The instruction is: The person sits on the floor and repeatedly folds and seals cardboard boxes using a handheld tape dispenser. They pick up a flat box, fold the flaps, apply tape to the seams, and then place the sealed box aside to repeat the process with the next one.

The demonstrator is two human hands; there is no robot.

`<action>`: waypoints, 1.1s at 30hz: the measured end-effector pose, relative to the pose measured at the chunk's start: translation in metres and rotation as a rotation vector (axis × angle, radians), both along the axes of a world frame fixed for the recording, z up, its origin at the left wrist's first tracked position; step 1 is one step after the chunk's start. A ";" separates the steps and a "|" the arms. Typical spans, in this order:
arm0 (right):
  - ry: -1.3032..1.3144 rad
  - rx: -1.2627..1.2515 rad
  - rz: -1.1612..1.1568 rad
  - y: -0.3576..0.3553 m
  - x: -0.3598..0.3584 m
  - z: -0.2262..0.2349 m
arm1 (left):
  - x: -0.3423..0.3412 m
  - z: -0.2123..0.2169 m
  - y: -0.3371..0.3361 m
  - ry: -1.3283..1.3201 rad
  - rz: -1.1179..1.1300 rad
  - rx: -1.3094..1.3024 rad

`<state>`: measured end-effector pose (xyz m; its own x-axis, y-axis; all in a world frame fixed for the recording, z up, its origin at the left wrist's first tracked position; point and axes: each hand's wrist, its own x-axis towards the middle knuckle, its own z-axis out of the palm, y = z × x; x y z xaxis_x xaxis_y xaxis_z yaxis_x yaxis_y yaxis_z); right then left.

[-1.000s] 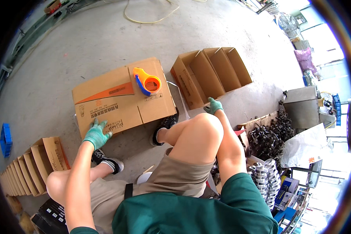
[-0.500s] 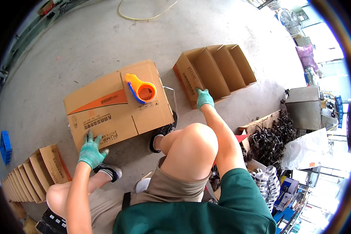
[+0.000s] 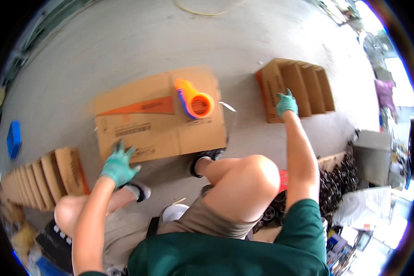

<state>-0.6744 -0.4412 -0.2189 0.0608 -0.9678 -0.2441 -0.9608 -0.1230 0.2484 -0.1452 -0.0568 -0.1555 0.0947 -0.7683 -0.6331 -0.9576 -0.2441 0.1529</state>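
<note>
A closed cardboard carton [image 3: 156, 131] with an orange stripe lies on the floor before me. My left hand [image 3: 118, 166], in a green glove, rests at its near left edge with the fingers spread. On top of the carton lies an orange and blue tape dispenser [image 3: 198, 106]. A whitish strip [image 3: 227, 106] sticks out past the carton's right side. Over to the right, several open brown cartons [image 3: 272, 103] sit nested in a row. My gloved right hand [image 3: 287, 105] is at their near side, fingers apart; whether it touches the cardboard I cannot tell.
Another row of nested cartons [image 3: 69, 170] stands at my left, with a blue bin [image 3: 14, 139] beyond it. Dark metal parts [image 3: 338, 184] are heaped at my right, near a grey metal box [image 3: 373, 152]. A yellowish hose [image 3: 207, 11] lies on the far floor.
The nested cartons on the right have shifted farther right, away from the closed carton, and my right hand has moved right too. My left hand stays at the closed carton. The whole view has shifted.
</note>
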 end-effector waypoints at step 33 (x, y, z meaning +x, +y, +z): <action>-0.518 0.096 0.507 0.162 0.313 0.064 | 0.185 -0.023 0.036 0.649 1.069 -0.701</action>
